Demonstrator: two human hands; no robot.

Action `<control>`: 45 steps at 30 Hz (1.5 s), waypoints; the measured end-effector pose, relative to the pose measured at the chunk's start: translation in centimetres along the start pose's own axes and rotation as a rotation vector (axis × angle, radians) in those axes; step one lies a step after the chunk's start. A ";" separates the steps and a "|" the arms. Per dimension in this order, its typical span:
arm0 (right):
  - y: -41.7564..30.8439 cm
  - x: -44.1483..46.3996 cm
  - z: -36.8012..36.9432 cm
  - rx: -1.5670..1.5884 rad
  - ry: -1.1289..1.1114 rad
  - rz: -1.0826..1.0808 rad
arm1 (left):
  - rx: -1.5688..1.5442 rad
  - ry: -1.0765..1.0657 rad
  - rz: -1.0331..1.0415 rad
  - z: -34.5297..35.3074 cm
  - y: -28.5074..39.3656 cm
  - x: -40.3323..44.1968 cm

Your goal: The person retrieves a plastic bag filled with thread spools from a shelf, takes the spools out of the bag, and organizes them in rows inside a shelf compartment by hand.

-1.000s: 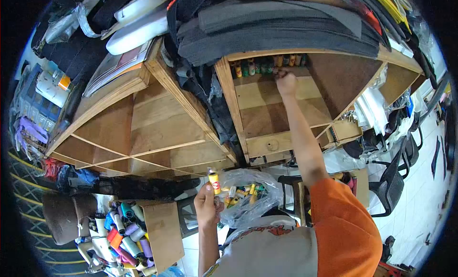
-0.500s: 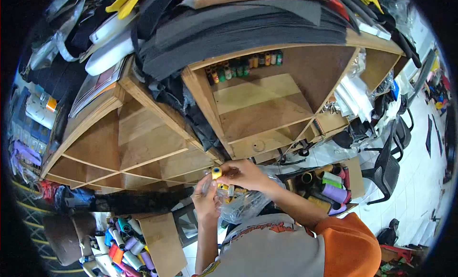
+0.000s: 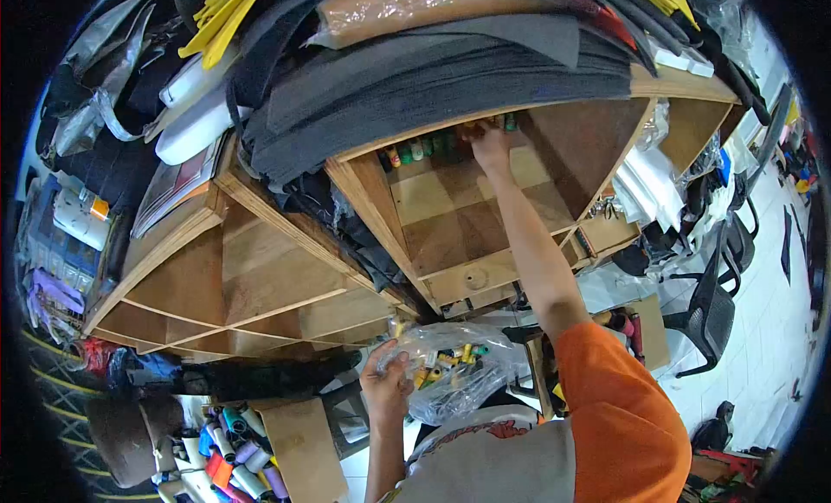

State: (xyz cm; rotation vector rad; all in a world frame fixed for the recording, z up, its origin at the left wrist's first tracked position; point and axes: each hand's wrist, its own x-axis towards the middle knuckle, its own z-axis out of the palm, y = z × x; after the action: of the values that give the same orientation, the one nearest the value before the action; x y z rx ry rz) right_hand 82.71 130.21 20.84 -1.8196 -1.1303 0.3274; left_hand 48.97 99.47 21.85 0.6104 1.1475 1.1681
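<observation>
My right hand reaches into the upper shelf compartment, its fingers curled at the row of small thread spools along the back. Shadow hides the fingertips, and what they hold cannot be made out. Lower down, my left hand grips the side of a clear plastic bag. Through the film I see several small thread spools, mostly yellow with some green and dark ones. A small blurred yellowish patch shows just above the left fingertips.
Dark fabric sheets lie stacked on the wooden shelf unit. Another wooden unit with compartments stands left. At lower left, large thread cones lie beside a cardboard flap. A black chair stands on the right.
My right hand has left the yellow spool at my left hand and moved up and forward to the shelf row. My left hand has stayed low, and the bag is now more in sight.
</observation>
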 end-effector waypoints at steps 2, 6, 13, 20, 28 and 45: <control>-1.7 -0.2 -0.1 -0.137 -0.127 0.099 | -0.016 0.006 -0.030 -0.3 0.2 -0.3; 3.4 2.5 5.0 1.224 -0.089 0.166 | -0.027 0.035 -0.025 -1.1 0.4 -0.6; 3.4 2.2 6.3 1.146 0.103 0.139 | 0.001 0.121 -0.009 -2.2 0.6 -0.9; 1.4 -0.7 3.1 0.197 0.175 0.064 | 0.092 0.202 0.010 -2.4 1.7 -1.6; -2.6 -19.5 -8.3 1.319 -1.151 -0.287 | 0.146 0.133 0.109 -3.0 3.3 -1.8; 1.9 -45.7 14.9 0.649 -1.501 0.455 | 0.060 0.070 0.128 -2.9 3.8 -5.3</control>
State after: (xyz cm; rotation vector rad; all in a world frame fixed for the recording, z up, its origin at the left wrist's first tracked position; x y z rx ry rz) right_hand 49.75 101.52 0.81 -1.0127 -1.2021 2.2684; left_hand 45.02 95.31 26.08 0.7015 1.2205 1.2760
